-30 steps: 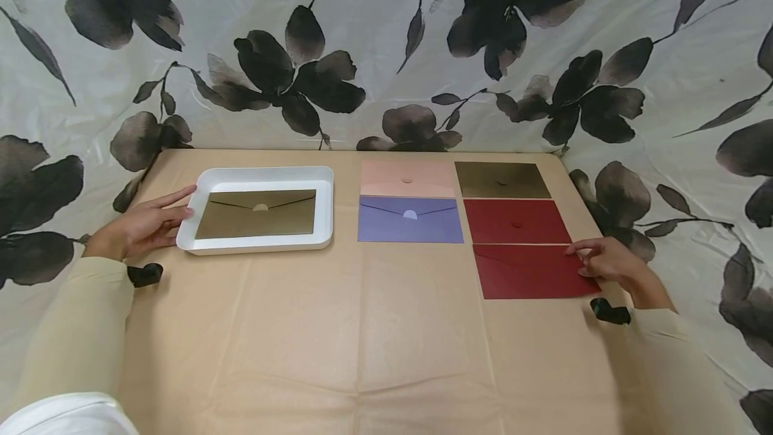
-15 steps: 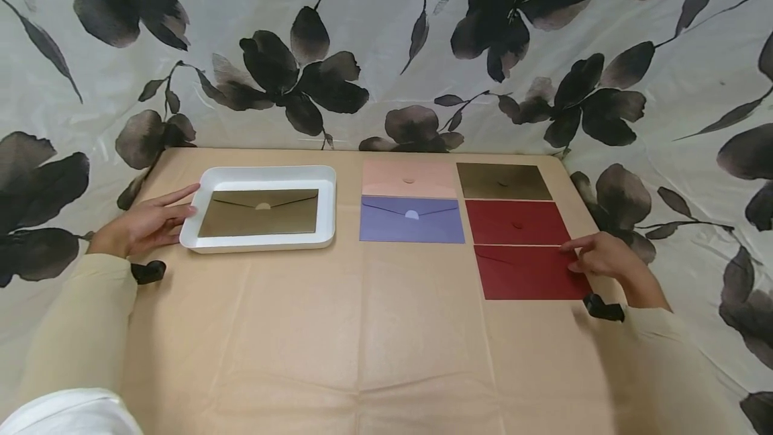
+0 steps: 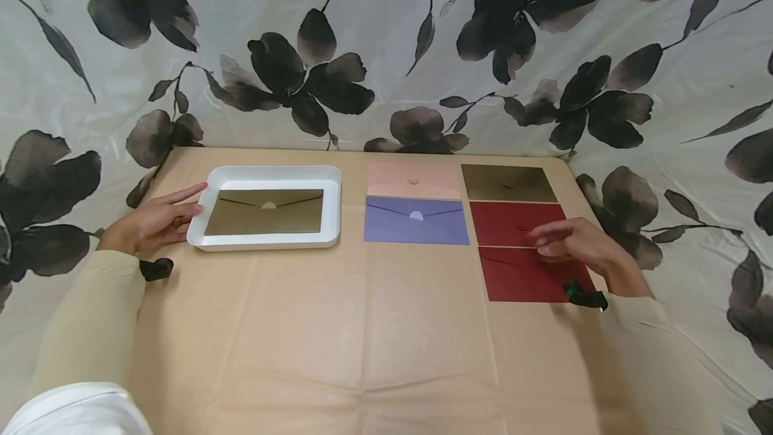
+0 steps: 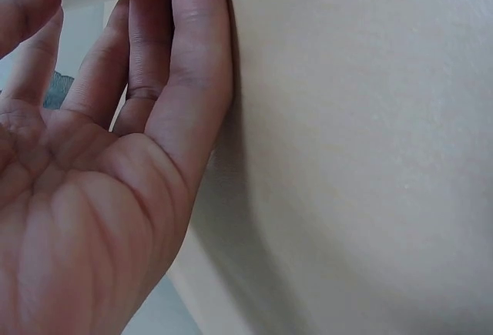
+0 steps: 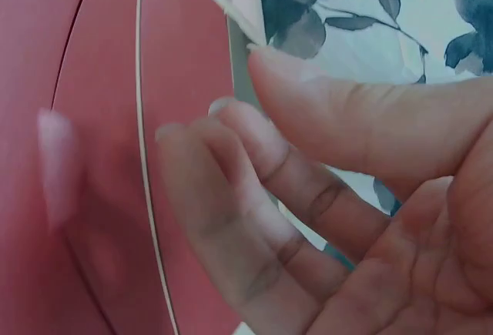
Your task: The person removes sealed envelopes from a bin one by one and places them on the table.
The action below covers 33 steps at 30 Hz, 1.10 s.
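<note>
My left hand [image 3: 153, 222] touches the left side of a white tray [image 3: 329, 207], fingers reaching along its edge. Inside that tray lies a gold envelope [image 3: 264, 221] with a pale round tab. The left wrist view shows my left palm [image 4: 85, 212] beside the table, with a corner of the tray at the fingertips. My right hand [image 3: 574, 250] is over two red envelopes, a far one [image 3: 498, 221] and a near one [image 3: 519, 280]. In the right wrist view my right hand [image 5: 323, 219] has thumb and fingers apart; a thin pale edge passes by the thumb tip, unclear what it is.
Left of the red envelopes lie a pink envelope [image 3: 413, 180] and a blue-violet envelope [image 3: 415, 223]. Another gold envelope [image 3: 510, 184] lies at the back right. The tan table [image 3: 302, 354] ends at a floral sheet [image 3: 386, 52] behind and on both sides.
My right hand has moved left from the near red envelope's right edge to over the seam between the red ones. My left hand stays at the tray; the view shifts slightly.
</note>
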{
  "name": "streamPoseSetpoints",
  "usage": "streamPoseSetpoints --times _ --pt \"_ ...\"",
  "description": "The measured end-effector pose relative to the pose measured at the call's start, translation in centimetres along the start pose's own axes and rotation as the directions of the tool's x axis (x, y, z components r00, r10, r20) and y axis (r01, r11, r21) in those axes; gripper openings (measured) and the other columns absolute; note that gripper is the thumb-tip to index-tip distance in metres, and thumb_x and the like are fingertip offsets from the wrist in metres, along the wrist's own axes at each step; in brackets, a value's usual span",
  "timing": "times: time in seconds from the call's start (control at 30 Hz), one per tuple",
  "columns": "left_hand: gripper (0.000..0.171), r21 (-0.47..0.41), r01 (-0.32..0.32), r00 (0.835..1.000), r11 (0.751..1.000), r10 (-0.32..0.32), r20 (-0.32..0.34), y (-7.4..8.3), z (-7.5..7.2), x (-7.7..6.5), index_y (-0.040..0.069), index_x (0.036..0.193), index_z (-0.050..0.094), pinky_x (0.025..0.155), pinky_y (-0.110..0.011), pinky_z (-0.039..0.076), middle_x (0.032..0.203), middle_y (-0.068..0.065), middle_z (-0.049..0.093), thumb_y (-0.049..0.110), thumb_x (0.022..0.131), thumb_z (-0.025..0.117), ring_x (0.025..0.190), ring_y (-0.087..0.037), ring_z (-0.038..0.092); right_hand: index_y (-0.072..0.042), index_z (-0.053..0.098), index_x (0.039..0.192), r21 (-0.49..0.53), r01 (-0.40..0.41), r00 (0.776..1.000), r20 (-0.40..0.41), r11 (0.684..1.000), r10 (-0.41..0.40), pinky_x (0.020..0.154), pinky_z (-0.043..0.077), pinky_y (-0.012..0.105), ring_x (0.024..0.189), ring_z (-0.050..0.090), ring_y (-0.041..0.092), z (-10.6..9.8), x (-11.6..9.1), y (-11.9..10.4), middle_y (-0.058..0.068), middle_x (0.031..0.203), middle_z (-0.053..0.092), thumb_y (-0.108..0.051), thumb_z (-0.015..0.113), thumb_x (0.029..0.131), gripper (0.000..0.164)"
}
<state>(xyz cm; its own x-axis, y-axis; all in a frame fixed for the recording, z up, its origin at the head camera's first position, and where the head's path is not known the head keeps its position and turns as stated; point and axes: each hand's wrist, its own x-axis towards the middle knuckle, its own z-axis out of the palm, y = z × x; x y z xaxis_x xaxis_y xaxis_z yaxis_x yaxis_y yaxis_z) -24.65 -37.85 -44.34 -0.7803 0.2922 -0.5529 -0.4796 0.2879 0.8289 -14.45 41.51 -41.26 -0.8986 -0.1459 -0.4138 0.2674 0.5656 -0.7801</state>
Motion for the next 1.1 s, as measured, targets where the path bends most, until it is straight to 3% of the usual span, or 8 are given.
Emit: streamPoseSetpoints --times 0.43,0.83,1.1 --pt "0.080 0.009 0.002 1.000 1.000 -0.002 -0.019 0.0 0.1 -0.3 0.041 0.166 0.003 0.086 -0.026 0.060 0.107 0.039 0.062 0.033 0.108 0.058 0.102 0.010 0.062 0.009 0.061 0.136 0.060 0.064 0.996 0.056 0.996 -0.068 0.088 0.063 0.034 0.101 0.076 0.026 3.1 3.1 -3.4 0.023 0.118 0.073 -0.007 0.071 0.096 0.045" --pt "0.080 0.063 0.002 0.999 0.998 0.000 -0.040 -0.2 0.4 -0.3 0.042 0.165 0.004 0.090 -0.025 0.059 0.121 0.027 0.052 0.039 0.107 0.058 0.103 0.011 0.060 0.010 0.063 0.134 0.085 0.087 0.989 0.111 0.993 -0.096 0.095 0.061 0.041 0.103 0.074 0.031 6.5 5.3 -6.7 0.028 0.124 0.069 -0.005 0.072 0.094 0.043" --pt "0.080 0.055 0.000 0.999 0.998 0.002 -0.042 -0.2 0.4 -0.2 0.043 0.165 0.004 0.090 -0.026 0.059 0.122 0.027 0.052 0.039 0.107 0.058 0.105 0.011 0.060 0.013 0.063 0.130 0.107 0.141 0.976 0.154 0.984 -0.156 0.090 0.063 0.035 0.095 0.076 0.028 8.7 7.2 -8.5 0.026 0.119 0.070 -0.005 0.073 0.092 0.043"
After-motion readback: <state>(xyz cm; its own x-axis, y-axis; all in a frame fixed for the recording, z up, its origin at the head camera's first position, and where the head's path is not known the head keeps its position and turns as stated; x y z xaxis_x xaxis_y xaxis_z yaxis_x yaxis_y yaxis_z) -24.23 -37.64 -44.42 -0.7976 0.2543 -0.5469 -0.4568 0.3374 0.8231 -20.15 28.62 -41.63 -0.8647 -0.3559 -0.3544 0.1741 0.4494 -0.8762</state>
